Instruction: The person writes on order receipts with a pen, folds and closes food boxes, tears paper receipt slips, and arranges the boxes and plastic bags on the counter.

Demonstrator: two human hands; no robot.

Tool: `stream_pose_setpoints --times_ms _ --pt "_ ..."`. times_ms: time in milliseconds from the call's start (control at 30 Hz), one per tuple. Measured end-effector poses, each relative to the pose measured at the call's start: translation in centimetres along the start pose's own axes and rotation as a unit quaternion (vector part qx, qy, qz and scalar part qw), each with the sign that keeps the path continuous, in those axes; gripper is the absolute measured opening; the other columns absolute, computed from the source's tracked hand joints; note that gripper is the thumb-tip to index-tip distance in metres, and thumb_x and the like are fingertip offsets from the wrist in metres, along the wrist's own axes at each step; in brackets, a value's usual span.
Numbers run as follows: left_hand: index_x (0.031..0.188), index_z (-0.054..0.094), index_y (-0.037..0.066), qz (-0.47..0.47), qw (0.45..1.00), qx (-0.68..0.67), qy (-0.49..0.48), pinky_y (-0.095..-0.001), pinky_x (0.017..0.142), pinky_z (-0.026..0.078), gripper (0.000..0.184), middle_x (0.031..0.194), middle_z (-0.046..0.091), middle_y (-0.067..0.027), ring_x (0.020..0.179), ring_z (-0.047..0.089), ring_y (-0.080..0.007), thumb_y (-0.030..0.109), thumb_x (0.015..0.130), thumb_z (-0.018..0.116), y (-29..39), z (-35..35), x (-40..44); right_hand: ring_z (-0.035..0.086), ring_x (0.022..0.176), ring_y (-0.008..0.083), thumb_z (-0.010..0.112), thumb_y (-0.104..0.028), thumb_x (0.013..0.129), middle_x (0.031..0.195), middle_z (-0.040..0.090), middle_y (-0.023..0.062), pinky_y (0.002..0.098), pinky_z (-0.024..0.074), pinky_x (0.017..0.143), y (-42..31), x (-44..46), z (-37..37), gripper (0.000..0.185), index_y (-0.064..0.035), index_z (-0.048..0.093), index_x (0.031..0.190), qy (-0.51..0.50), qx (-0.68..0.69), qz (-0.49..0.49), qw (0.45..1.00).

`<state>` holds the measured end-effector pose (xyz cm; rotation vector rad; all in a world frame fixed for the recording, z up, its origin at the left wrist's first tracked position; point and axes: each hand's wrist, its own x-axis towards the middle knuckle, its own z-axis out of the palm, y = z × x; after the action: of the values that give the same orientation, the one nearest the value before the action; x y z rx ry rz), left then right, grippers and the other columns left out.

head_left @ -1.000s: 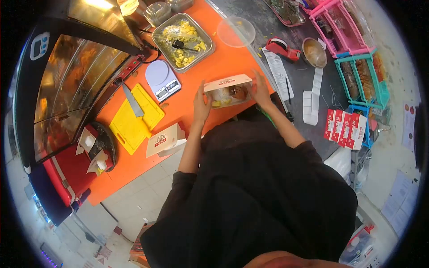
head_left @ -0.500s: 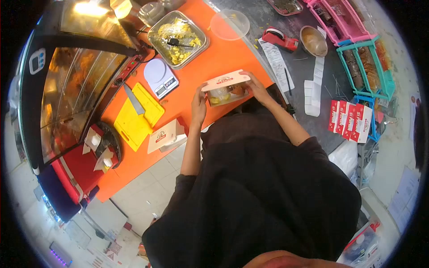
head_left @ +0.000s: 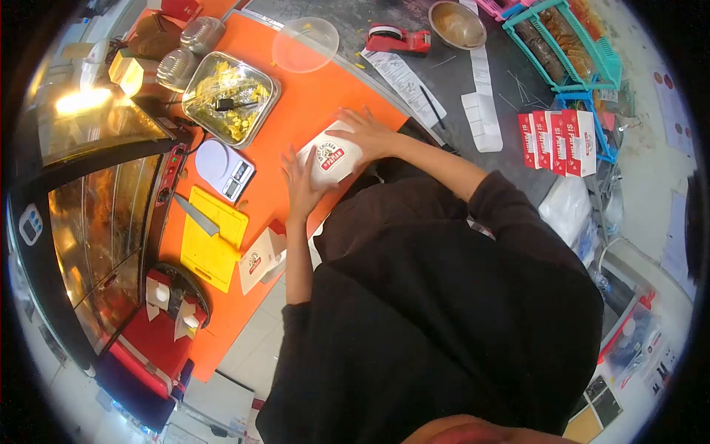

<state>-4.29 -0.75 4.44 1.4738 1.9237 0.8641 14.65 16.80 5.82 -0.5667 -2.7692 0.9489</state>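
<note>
A white takeaway food box (head_left: 336,155) with a red and black printed logo sits on the orange counter before me, its lid down. My left hand (head_left: 302,185) is at the box's left side, fingers spread and touching its edge. Across the right part of the lid lies my right hand (head_left: 366,137), its fingers stretched apart. The box's contents are hidden under the lid. Left of my left forearm stands a second printed box (head_left: 255,259), partly open.
Nearby on the orange counter (head_left: 288,96) are a kitchen scale (head_left: 225,170), a yellow cutting board (head_left: 203,251) with a knife (head_left: 197,214), and a film-covered food tray (head_left: 259,122). A tape dispenser (head_left: 399,41), receipts and several red boxes (head_left: 580,140) lie to the right.
The box's lid has come down, covering the food that showed inside. My hands have shifted from its ends onto its lid and side, fingers spreading. The head view has turned.
</note>
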Motion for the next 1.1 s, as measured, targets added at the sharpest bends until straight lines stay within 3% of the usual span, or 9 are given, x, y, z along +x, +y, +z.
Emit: stream_pose_setpoints --times_ms 67,167,367,667,733,767,867,967,1100 --pt "0.147 0.039 0.024 -0.003 0.960 0.250 -0.129 -0.0591 0.115 0.016 0.100 0.159 0.009 -0.0224 0.146 0.014 -0.0414 0.033 0.061 0.088 3.6 -1.5 1.5 0.023 0.141 0.0402 0.086 -0.041 0.059 0.148 0.028 0.0249 0.0644 0.0165 0.113 -2.1 0.9 -0.9 0.114 -0.0210 0.024 0.152 -0.191 -0.175 0.029 0.965" --pt "0.149 0.035 0.028 0.043 0.971 0.199 -0.129 -0.0607 0.115 0.017 0.110 0.154 0.018 -0.0244 0.142 0.022 -0.0425 0.039 0.054 0.089 1.3 -0.9 2.3 0.020 0.142 0.0417 0.088 -0.046 0.053 0.150 0.023 0.0274 0.0672 0.0145 0.112 -1.0 1.6 0.7 0.132 -0.0243 0.007 0.156 -0.206 -0.166 0.024 0.964" --pt "0.149 0.035 0.028 0.200 0.927 0.306 -0.080 -0.0629 0.113 0.018 0.097 0.151 0.023 -0.0282 0.138 0.026 -0.0454 0.046 0.066 0.080 -2.5 0.3 2.2 0.020 0.142 0.0439 0.081 -0.050 0.064 0.153 0.020 0.0275 0.0645 0.0168 0.112 2.5 0.0 4.6 0.115 -0.0191 0.017 0.155 -0.079 -0.085 -0.053 0.992" --pt "0.146 0.041 0.022 0.124 0.946 0.300 0.008 -0.0660 0.110 0.018 0.084 0.150 0.021 -0.0318 0.135 0.023 -0.0535 0.050 0.074 0.072 -1.4 4.2 1.2 0.009 0.148 0.0347 0.072 -0.049 0.075 0.161 0.012 0.0118 0.0539 0.0046 0.119 0.5 -2.5 3.8 0.101 -0.0153 0.019 0.154 -0.025 -0.062 -0.038 0.997" --pt "0.145 0.042 0.020 0.138 0.942 0.305 0.006 -0.0658 0.110 0.018 0.086 0.149 0.022 -0.0312 0.135 0.024 -0.0521 0.049 0.071 0.075 -1.4 3.9 1.4 0.008 0.149 0.0326 0.070 -0.040 0.080 0.160 0.013 0.0103 0.0510 0.0091 0.119 0.5 -3.5 2.8 0.094 -0.0154 0.018 0.154 -0.057 -0.114 -0.023 0.992" --pt "0.145 0.042 0.020 0.128 0.944 0.305 -0.007 -0.0659 0.110 0.018 0.086 0.149 0.022 -0.0309 0.135 0.024 -0.0521 0.048 0.071 0.076 -1.2 3.7 1.4 0.026 0.144 0.0302 0.068 -0.029 0.083 0.154 0.030 0.0117 0.0468 0.0233 0.116 1.3 -4.8 2.4 0.081 -0.0153 0.027 0.151 0.021 0.020 -0.008 1.000" --pt "0.147 0.040 0.018 0.114 0.941 0.318 -0.028 -0.0665 0.110 0.017 0.086 0.150 0.021 -0.0303 0.137 0.022 -0.0514 0.046 0.073 0.076 2.2 3.0 1.6 0.055 0.111 0.0356 0.058 -0.013 0.085 0.117 0.060 0.0177 0.0424 0.0433 0.098 5.0 -11.5 -1.2 0.033 -0.0023 0.061 0.116 0.237 0.146 0.189 0.942" --pt "0.145 0.041 0.013 0.095 0.950 0.296 -0.011 -0.0617 0.110 0.022 0.078 0.150 0.023 -0.0292 0.136 0.025 -0.0489 0.038 0.079 0.074 7.2 4.4 2.6 0.054 0.106 0.0373 0.061 -0.010 0.082 0.108 0.061 0.0172 0.0463 0.0418 0.092 10.5 -19.5 -5.3 0.021 -0.0017 0.060 0.102 0.449 -0.014 0.392 0.803" --pt "0.114 0.061 0.003 0.078 0.987 -0.017 -0.142 -0.0435 0.089 0.046 0.025 0.113 0.062 -0.0206 0.105 0.060 -0.0377 0.014 0.091 0.060 13.3 12.5 7.5 0.061 0.095 0.0361 0.071 -0.026 0.082 0.098 0.066 0.0174 0.0430 0.0474 0.085 18.5 -26.7 -7.3 0.029 -0.0012 0.062 0.095 0.349 -0.016 0.625 0.699"
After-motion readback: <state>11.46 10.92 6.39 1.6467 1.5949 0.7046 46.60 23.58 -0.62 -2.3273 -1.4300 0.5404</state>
